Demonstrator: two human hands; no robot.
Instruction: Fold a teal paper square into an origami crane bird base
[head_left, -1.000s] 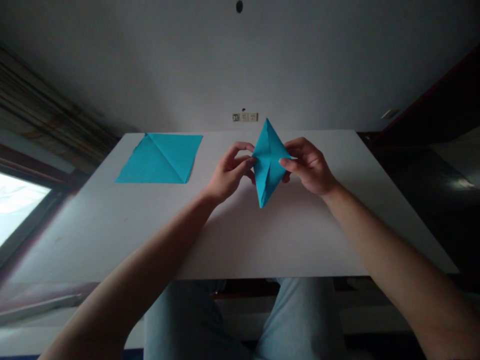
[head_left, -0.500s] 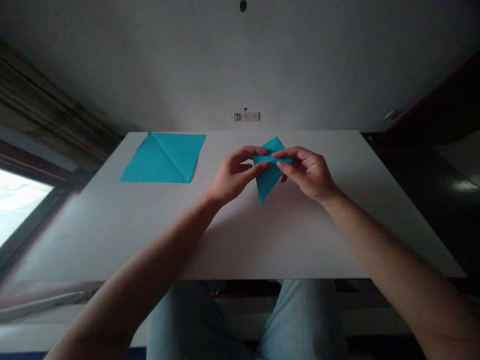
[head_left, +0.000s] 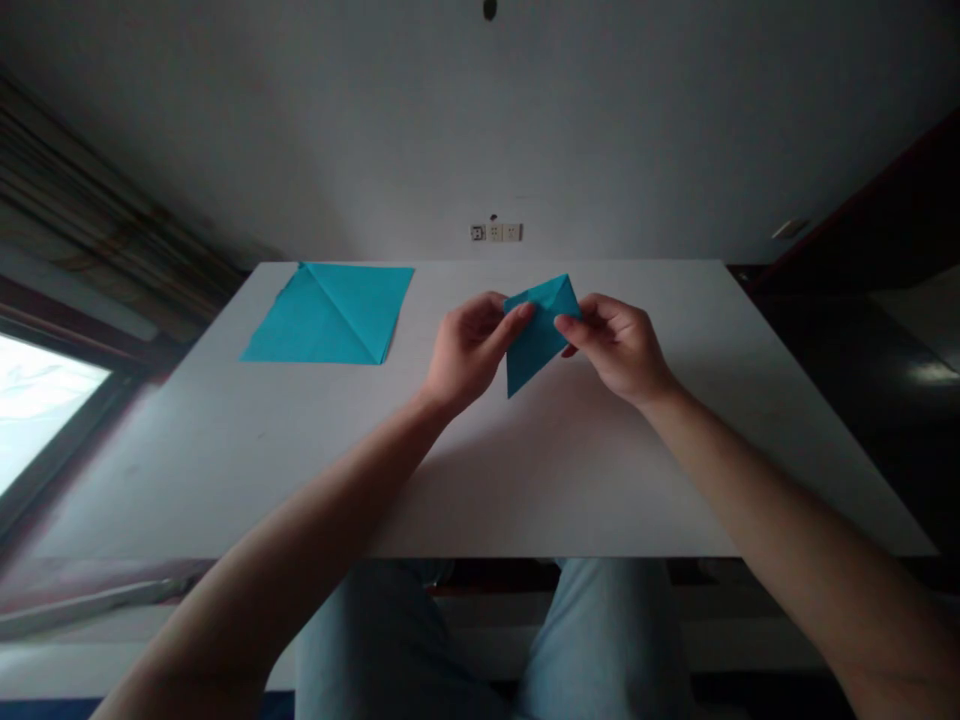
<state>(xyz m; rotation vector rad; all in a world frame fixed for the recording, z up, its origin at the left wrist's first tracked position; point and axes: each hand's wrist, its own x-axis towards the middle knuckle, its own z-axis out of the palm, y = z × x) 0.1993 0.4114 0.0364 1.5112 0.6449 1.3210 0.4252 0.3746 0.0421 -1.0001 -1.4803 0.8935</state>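
Observation:
A small piece of folded blue paper (head_left: pixel 536 343), kite-like in outline, is held above the table between both hands. One point aims down toward me and another up toward the wall. My left hand (head_left: pixel 466 350) pinches its left side, the thumb lying on the front face and the other fingers behind. On the right side, my right hand (head_left: pixel 619 345) grips it with the thumb near the edge; its fingertips are partly hidden behind the paper.
A larger sheet of blue paper (head_left: pixel 322 315) with a diagonal crease lies at the back left of the white table (head_left: pixel 570 500). Wall sockets (head_left: pixel 496 232) are set beyond the far edge. A window (head_left: pixel 45 400) is at the left.
The fingers that lay across the paper's front have moved behind it, leaving only the thumbs in front. The folded paper has tilted, its top point shifting right and its lower point left.

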